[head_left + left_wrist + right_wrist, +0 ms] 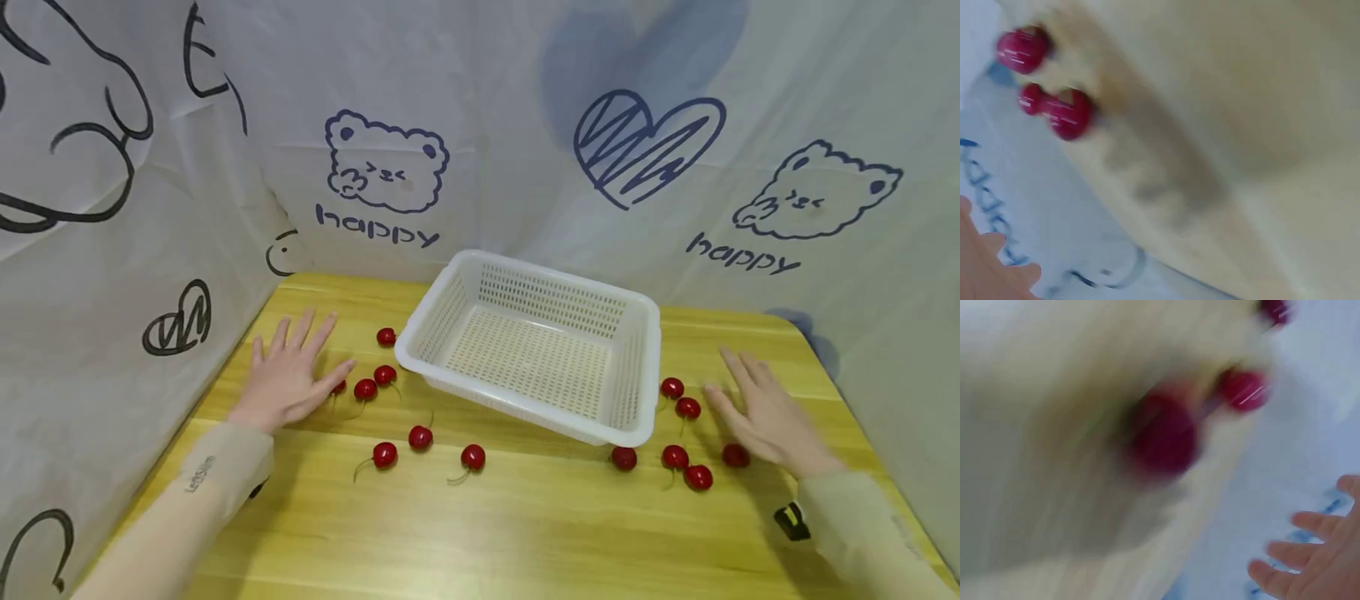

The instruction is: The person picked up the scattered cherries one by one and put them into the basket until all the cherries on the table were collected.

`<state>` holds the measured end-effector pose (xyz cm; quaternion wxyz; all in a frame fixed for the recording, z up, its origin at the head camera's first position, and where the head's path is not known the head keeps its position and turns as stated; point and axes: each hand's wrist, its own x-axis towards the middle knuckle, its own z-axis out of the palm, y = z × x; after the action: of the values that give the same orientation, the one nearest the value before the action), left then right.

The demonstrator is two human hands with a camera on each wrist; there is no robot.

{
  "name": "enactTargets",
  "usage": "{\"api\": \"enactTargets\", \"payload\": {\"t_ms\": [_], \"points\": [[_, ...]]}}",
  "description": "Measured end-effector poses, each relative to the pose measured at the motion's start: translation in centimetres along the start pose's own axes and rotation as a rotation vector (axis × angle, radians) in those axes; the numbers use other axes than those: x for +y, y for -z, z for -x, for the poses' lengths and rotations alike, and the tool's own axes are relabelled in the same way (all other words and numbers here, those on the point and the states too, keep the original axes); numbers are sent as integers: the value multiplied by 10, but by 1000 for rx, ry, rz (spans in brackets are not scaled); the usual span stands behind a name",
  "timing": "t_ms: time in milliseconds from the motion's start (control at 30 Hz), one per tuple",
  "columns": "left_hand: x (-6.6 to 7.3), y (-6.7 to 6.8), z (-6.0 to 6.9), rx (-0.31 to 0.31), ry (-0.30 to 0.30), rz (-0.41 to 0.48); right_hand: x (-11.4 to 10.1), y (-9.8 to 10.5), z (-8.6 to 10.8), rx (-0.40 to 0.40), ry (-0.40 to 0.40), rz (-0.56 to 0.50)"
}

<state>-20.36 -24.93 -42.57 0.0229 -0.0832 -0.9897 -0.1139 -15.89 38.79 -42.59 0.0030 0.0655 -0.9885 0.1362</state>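
Observation:
My left hand (285, 379) hovers with spread fingers over the left part of the table, its thumb partly hiding a cherry (339, 387). Close by on its right lie two more cherries, one (365, 390) nearest the thumb. On the other side, my right hand (768, 417) is held out with straight fingers, a cherry (736, 455) just beside and below it. Neither hand holds anything. Between them stands a white perforated plastic basket (528, 404), with nothing inside. Red cherries also show in the left wrist view (1069, 114) and, blurred, in the right wrist view (1165, 434).
Several stemmed cherries lie in front of the basket, such as one cherry (473, 457) near the middle, and more to its right. The yellow wood-grain table (480, 533) ends at white cloth walls (510, 183) with drawings, behind and at the sides.

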Motion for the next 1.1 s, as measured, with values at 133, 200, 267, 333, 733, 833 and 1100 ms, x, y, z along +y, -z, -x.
{"api": "enactTargets", "payload": {"t_ms": [133,200,267,333,733,833,1100], "points": [[31,5,-14,35,-84,51,-44,2,5,143,90,-131],[47,5,-20,28,-100,96,-63,-1,8,170,116,-169],[61,3,-25,12,-106,139,-77,-4,10,160,125,-214],[73,0,-29,0,-116,155,-87,-8,10,136,126,-245],[97,-16,-16,68,-201,129,-97,-20,1,141,169,-357],[95,-16,-8,84,-203,130,-97,-21,-3,144,172,-377],[93,-12,14,154,-227,83,-88,-26,-16,162,234,-487]]}}
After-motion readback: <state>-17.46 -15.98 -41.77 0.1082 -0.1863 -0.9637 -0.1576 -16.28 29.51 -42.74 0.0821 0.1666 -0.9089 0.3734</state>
